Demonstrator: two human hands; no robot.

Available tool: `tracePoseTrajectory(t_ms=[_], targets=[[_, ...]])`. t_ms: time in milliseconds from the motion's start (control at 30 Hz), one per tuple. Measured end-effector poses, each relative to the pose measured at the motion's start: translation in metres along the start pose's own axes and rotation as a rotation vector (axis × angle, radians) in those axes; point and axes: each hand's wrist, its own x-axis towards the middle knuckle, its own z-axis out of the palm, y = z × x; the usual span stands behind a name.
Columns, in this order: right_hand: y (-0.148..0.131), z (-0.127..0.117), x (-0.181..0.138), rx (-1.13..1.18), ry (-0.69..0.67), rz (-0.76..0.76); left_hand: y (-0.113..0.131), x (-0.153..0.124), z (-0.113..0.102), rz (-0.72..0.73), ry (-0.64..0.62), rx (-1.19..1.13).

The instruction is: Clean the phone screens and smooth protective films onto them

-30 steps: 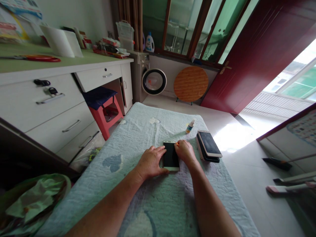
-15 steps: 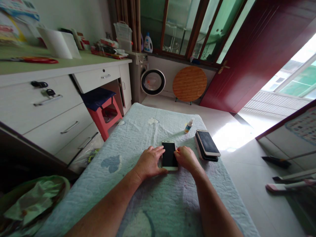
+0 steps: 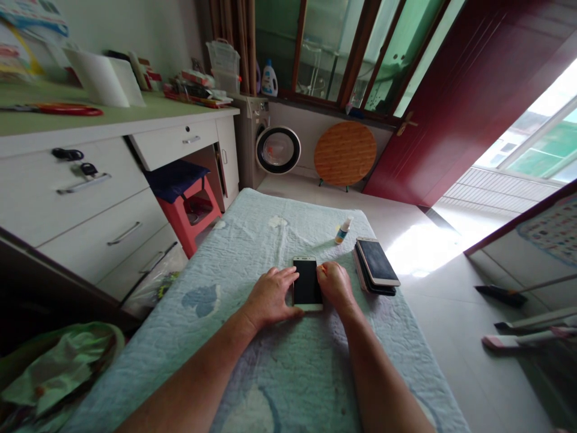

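A white-framed smartphone (image 3: 308,285) with a dark screen lies face up on the quilted cover. My left hand (image 3: 273,294) steadies it, fingertips at its left edge and thumb along its bottom edge. On the other side, my right hand (image 3: 336,285) is closed in a pinch against the phone's right edge. A bit of something small and orange (image 3: 321,270) shows at its fingertips; the rest is hidden. A stack of phones (image 3: 377,264) lies to the right of that hand. Beyond it stands a small spray bottle (image 3: 342,231) with a white cap.
The pale blue quilted cover (image 3: 279,355) spreads over the surface before me. At left are white drawers (image 3: 99,222) and a red stool (image 3: 187,207). A washing machine (image 3: 255,114) with its door open and a round wooden tabletop (image 3: 345,153) are at the back.
My right hand has shifted slightly up along the phone's right edge, and its wrist has turned. My left hand keeps its place on the phone. The camera view has shifted a little.
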Motion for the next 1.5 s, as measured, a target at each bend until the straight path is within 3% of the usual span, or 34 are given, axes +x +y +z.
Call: tracePoseTrajectory(t_ms=[333,1067,1500], targets=[[-0.003,0.012,0.012,0.044,0.131,-0.043,-0.001,0.0,0.002,0.007,0.003,0.015],[0.006,-0.012,-0.008,-0.035,-0.156,-0.075,-0.004,0.001,0.004,0.004,-0.001,-0.002],[0.01,-0.021,-0.009,0.074,-0.273,-0.057,-0.001,0.001,0.002,-0.003,0.008,0.02]])
